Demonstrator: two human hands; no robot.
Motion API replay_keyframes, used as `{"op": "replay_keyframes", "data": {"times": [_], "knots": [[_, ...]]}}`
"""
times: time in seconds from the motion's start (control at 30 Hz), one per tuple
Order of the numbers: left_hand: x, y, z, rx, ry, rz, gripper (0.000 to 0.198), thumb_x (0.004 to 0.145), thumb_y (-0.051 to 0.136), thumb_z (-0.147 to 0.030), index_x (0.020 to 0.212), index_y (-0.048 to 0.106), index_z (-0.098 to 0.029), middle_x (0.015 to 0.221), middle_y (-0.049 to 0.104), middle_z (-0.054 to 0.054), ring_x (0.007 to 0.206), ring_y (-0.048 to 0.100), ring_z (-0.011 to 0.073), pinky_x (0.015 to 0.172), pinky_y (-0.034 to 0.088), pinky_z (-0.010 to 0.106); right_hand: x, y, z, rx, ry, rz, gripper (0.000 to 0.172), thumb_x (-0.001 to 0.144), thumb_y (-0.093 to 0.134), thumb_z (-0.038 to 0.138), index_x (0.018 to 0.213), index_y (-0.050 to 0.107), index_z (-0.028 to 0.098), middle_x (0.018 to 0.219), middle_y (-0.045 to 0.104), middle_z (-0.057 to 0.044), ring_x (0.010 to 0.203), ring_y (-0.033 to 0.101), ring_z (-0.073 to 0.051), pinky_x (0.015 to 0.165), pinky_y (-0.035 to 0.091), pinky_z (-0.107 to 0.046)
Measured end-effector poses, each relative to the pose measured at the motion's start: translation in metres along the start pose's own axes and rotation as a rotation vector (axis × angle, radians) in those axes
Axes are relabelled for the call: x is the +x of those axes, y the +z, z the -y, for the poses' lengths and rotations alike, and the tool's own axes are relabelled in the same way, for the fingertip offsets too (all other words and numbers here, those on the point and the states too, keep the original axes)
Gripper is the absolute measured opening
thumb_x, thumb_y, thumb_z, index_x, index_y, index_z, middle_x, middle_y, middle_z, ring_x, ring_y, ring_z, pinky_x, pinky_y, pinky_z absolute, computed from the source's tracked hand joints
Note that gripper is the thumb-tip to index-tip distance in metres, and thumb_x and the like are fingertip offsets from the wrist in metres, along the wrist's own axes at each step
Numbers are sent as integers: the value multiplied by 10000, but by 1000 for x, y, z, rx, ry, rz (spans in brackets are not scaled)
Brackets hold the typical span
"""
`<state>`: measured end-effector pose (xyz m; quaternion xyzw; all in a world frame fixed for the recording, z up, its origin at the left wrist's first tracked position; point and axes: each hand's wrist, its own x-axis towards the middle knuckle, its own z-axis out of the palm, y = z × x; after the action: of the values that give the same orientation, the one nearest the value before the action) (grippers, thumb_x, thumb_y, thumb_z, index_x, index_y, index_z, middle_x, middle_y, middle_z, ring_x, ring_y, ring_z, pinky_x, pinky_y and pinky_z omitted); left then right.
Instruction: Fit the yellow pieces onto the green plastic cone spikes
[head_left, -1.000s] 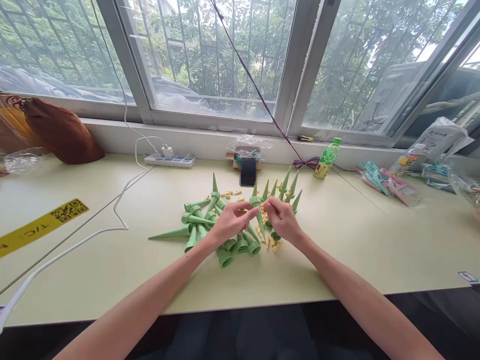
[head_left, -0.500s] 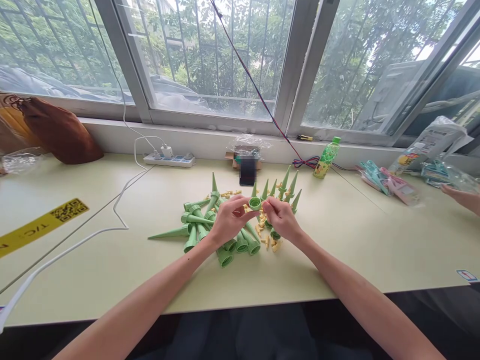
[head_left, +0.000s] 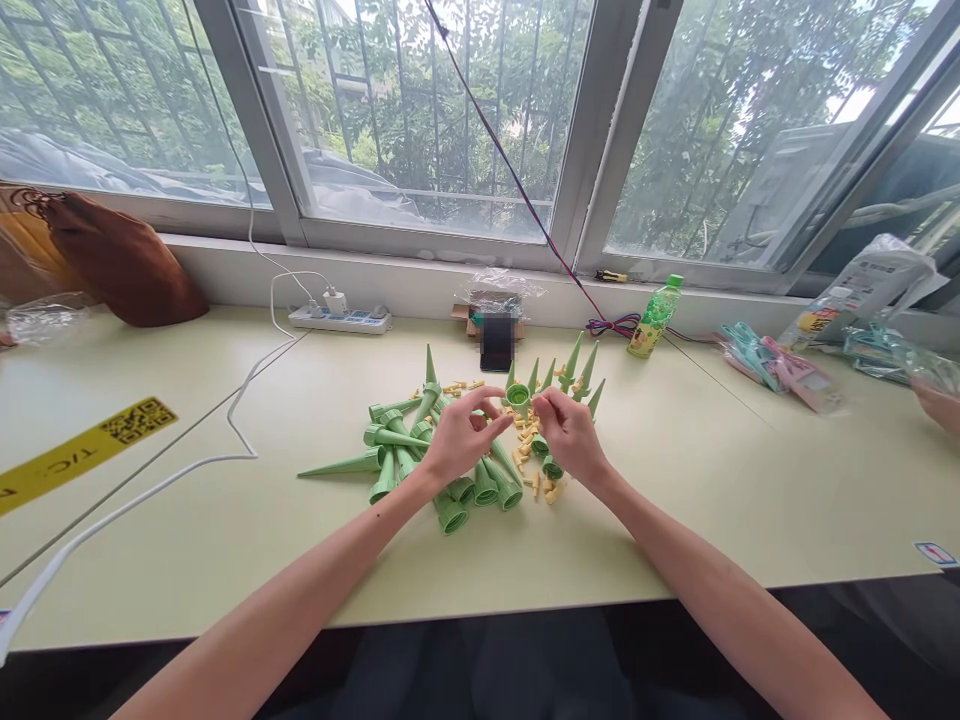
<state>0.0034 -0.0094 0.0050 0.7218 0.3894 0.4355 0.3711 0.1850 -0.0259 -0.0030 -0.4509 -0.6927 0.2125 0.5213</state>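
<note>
A green plastic watering spike (head_left: 517,397) is held up with its round, threaded opening facing me. My right hand (head_left: 568,432) is closed in a pinch at the spike's right side; its fingertips hide the exact grip point. On the other side my left hand (head_left: 466,430) has its thumb and forefinger apart, close to the rim. A heap of similar green spikes (head_left: 397,440) lies below and left of my left hand. Small yellow valve pieces (head_left: 536,485) are scattered under and between my hands. Several spikes (head_left: 574,370) stand points up behind my right hand.
A phone (head_left: 496,345) leans on a small box at the back. A power strip (head_left: 341,318) with a white cable sits to the left. Back right are a green bottle (head_left: 655,316) and packaged items (head_left: 780,365). Another person's hand (head_left: 937,400) shows at the right edge.
The held spike has shifted slightly right and up, along with my right hand. My left thumb and forefinger have come away from it and spread.
</note>
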Motion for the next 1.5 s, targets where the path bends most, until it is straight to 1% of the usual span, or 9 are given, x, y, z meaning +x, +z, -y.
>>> {"op": "replay_keyframes", "data": {"times": [0.13,0.2,0.4,0.47,0.57,0.63,0.77,0.93,1.5], "knots": [[0,-1,-3,37,-55,54,440,846,562,-505,611,614,-138,444,491,-9,403,458,86,409,344,195,0,0,-1,-6,-7,-12,352,958,416,450,709,436,202,549,357,47,499,312,-100,476,272,-242],[1,-1,-4,32,-76,80,481,859,539,-504,550,582,-137,392,443,-19,370,417,74,390,311,190,0,0,0,-9,-16,-6,352,958,416,450,708,435,203,549,357,47,496,307,-100,477,274,-242],[2,0,0,-140,-119,124,301,868,545,-421,780,615,-142,554,576,-1,390,497,82,372,351,187,-1,0,1,-46,-40,-22,352,958,418,440,697,424,205,553,363,45,497,310,-100,481,276,-242],[3,1,2,-229,-145,104,245,834,602,-377,916,602,-146,680,634,30,494,608,127,399,419,200,-1,0,1,-60,-45,-21,349,958,418,437,697,427,205,552,365,46,495,311,-100,483,276,-243],[4,2,1,-352,-190,63,375,761,702,-354,1049,564,-158,853,655,70,723,688,190,515,530,247,-1,0,1,-78,-54,-19,354,959,414,442,696,428,206,552,370,46,494,314,-100,487,278,-243],[5,2,0,-419,-231,88,385,769,693,-431,1005,581,-148,853,648,75,747,678,190,546,544,263,-1,0,1,-85,-59,-19,360,958,415,445,689,420,205,553,371,46,494,312,-99,489,277,-244],[5,1,-4,-523,-334,188,513,824,543,-612,798,625,-106,699,614,66,539,579,121,437,452,218,-1,0,2,-103,-68,-13,364,959,421,430,675,401,204,558,366,47,503,303,-97,499,271,-245],[5,0,-6,-592,-431,229,623,827,462,-683,757,651,-94,671,612,80,492,535,106,407,401,205,-1,-1,5,-113,-90,28,360,965,408,421,677,398,203,574,369,43,517,303,-99,510,269,-244],[5,0,-6,-739,-534,253,439,833,561,-551,785,583,-115,702,591,51,469,490,78,375,379,190,-1,0,5,-166,-162,110,323,966,408,361,684,415,202,599,363,38,547,300,-105,529,267,-231]]}}
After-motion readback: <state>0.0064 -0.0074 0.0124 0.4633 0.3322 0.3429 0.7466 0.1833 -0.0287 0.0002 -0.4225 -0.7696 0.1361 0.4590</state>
